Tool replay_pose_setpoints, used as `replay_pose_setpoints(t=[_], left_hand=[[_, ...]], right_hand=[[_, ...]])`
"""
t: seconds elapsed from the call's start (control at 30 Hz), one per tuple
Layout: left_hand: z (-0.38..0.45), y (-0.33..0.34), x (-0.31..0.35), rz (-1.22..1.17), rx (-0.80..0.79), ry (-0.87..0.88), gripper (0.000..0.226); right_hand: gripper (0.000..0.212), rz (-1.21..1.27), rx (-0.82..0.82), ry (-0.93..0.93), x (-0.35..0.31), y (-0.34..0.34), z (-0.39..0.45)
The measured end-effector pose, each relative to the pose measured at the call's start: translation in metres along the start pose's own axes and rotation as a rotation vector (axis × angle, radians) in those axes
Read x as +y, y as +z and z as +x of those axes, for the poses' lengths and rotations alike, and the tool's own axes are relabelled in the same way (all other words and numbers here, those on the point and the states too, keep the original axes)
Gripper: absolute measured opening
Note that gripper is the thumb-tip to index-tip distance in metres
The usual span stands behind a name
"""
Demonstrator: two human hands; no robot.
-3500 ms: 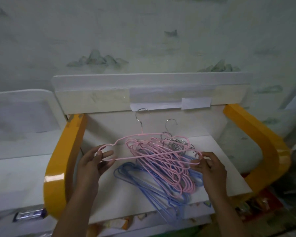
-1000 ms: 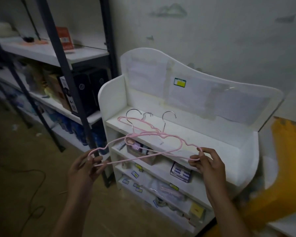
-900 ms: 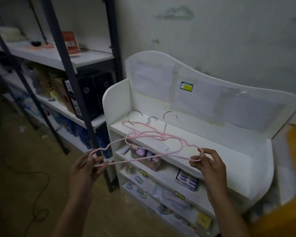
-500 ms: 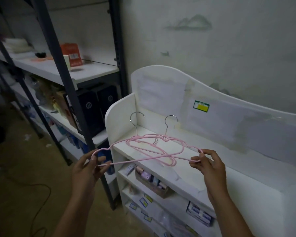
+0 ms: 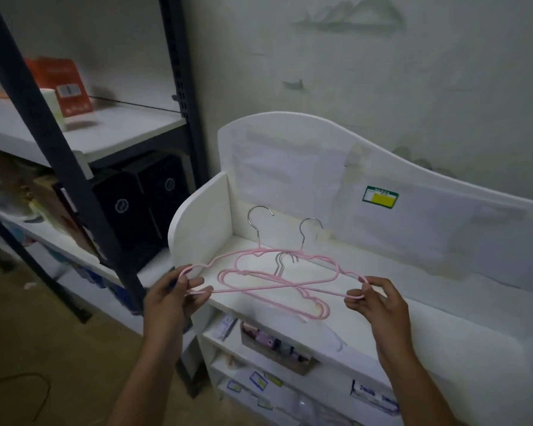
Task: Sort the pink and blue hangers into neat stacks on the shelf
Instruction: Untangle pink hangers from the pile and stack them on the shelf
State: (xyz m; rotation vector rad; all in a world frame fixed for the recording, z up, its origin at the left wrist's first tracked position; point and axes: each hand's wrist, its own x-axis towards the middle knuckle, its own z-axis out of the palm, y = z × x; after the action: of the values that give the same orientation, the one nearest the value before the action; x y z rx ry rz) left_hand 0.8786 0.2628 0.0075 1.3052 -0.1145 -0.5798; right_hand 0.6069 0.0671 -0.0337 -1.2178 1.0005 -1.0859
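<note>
I hold a pink wire hanger (image 5: pixel 326 259) level over the top of the white shelf unit (image 5: pixel 443 305). My left hand (image 5: pixel 176 295) pinches its left end and my right hand (image 5: pixel 374 298) pinches its right end. Its metal hook (image 5: pixel 310 226) points toward the back panel. Under it, a small stack of pink hangers (image 5: pixel 290 295) lies on the shelf top, with one hook (image 5: pixel 259 213) toward the back and another beneath the held hanger. No blue hangers are in view.
A dark metal rack (image 5: pixel 65 167) with black boxes (image 5: pixel 142 204) and a red box (image 5: pixel 60 84) stands to the left. Lower shelves of the white unit hold small boxes and labels (image 5: pixel 274 348). The wall rises behind; bare floor lies at lower left.
I lifted one pink hanger from the mixed pile on the yellow-armed shelf and turned left. Over the last second it has come closer over the white shelf's pink stack.
</note>
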Motion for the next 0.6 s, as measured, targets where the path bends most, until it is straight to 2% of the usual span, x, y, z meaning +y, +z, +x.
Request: replay_pose_setpoints(t=[0.27, 0.3, 0.4, 0.43, 0.53, 0.6], left_hand=[[0.069, -0.004, -0.004, 0.058, -0.079, -0.078, 0.023], [0.075, -0.006, -0.006, 0.067, -0.087, -0.086, 0.023], [0.090, -0.011, -0.011, 0.083, -0.101, -0.110, 0.022], [0.094, -0.012, -0.011, 0.086, -0.105, -0.121, 0.022], [0.104, -0.013, -0.015, 0.091, -0.120, -0.142, 0.022], [0.107, -0.013, -0.016, 0.095, -0.132, -0.144, 0.022]], right_hand=[[0.011, 0.040, 0.107, 0.082, 0.043, 0.043, -0.002], [0.013, 0.054, 0.110, 0.095, 0.049, 0.048, -0.004], [0.039, 0.118, 0.159, 0.141, 0.068, 0.060, -0.003], [0.037, 0.120, 0.181, 0.159, 0.075, 0.062, 0.000], [0.013, 0.062, 0.216, 0.177, 0.091, 0.064, 0.007], [0.012, -0.031, 0.237, 0.174, 0.096, 0.063, 0.011]])
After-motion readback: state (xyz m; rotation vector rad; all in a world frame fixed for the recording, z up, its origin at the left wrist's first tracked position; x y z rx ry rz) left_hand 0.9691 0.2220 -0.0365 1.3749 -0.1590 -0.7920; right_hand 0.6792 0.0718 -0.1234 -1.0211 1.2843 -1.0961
